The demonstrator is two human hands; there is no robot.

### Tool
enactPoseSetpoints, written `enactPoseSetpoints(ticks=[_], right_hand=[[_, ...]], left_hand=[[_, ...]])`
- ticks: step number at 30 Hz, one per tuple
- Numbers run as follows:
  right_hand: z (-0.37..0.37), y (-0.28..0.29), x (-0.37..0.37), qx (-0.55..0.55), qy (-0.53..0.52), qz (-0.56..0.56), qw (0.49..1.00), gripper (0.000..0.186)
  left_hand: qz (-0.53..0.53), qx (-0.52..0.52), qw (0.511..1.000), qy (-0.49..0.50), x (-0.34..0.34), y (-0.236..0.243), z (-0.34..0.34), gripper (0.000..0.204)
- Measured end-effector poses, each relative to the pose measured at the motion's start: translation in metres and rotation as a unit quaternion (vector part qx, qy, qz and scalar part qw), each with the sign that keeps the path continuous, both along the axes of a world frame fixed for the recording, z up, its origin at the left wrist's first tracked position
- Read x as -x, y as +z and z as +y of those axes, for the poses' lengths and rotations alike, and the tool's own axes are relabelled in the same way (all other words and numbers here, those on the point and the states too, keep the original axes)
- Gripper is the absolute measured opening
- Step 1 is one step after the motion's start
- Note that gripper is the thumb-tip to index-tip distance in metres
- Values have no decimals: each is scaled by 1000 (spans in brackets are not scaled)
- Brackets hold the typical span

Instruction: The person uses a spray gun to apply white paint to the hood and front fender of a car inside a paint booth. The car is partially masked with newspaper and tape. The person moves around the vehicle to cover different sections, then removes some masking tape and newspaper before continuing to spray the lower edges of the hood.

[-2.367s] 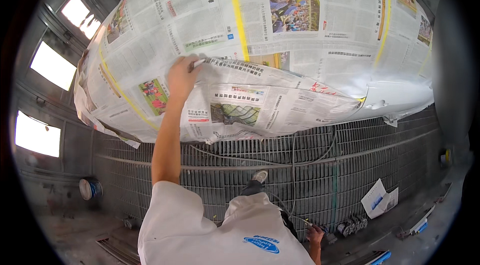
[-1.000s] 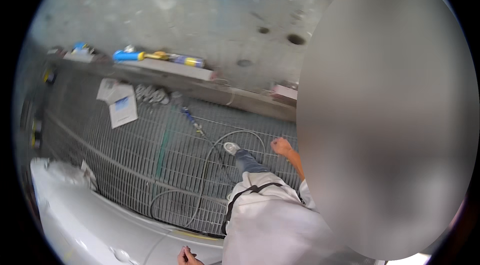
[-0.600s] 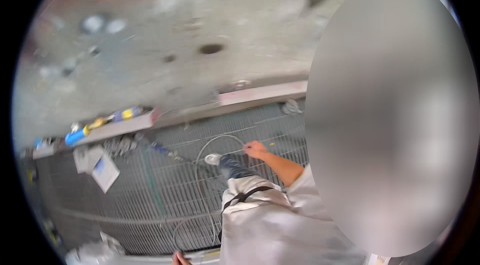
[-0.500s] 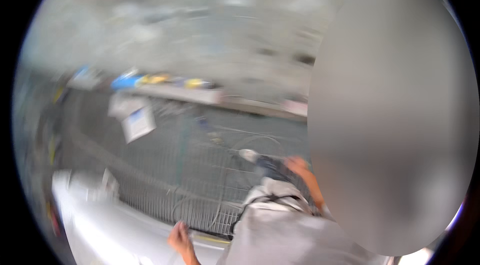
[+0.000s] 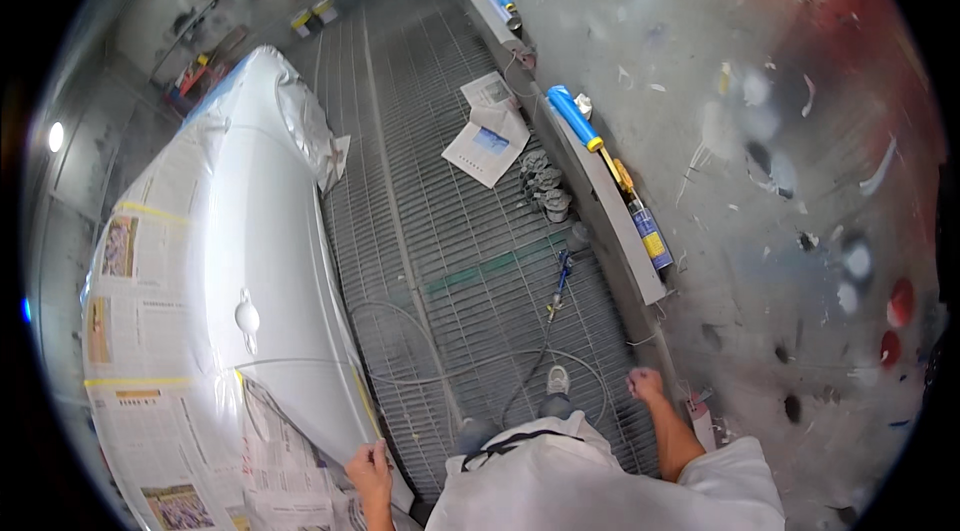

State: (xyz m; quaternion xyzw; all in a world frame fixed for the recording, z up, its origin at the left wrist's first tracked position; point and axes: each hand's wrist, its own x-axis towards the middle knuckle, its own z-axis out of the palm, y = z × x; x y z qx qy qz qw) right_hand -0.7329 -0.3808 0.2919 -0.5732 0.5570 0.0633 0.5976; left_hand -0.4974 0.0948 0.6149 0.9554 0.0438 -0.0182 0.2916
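My left hand (image 5: 371,471) hangs at the lower edge of a freshly white, glossy car side (image 5: 270,251), fingers pinched together. It overlaps the panel's rim in the view; whether it touches, I cannot tell. Anything small between the fingertips is hidden. On the other side, my right hand (image 5: 645,384) is held out with its fingers curled, near the wall ledge (image 5: 600,191). Nothing plainly shows in it. The car side has a door handle recess (image 5: 246,321) and is masked with newspaper (image 5: 150,331) and yellow tape.
The floor is metal grating (image 5: 470,271). A thin hose (image 5: 530,371) with a blue fitting (image 5: 563,276) snakes across it before my shoe (image 5: 558,381). Newspaper sheets (image 5: 485,151) and grey cups (image 5: 545,191) lie by the ledge, which carries a blue roll (image 5: 575,116) and a can (image 5: 650,236).
The view has turned left and sharpened from blur, so the car side now runs lengthwise away from me. A large grey blurred area at the right is gone. Both hands stay low at my sides.
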Motion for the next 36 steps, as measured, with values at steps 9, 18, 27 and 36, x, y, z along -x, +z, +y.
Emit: enactPoseSetpoints(ticks=[9,18,27,36], right_hand=[[-51,26,-139,-62,15,-79,995,19],[-25,52,-299,-16,159,-79,984,15],[-61,101,-453,19,168,17,986,18],[-136,150,-701,-3,185,-97,978,24]], left_hand=[[38,-38,996,69,13,-35,13,47],[82,111,983,119,-110,-86,6,25],[116,188,975,15,-347,-80,-34,20],[118,195,970,89,-495,-74,-40,26]])
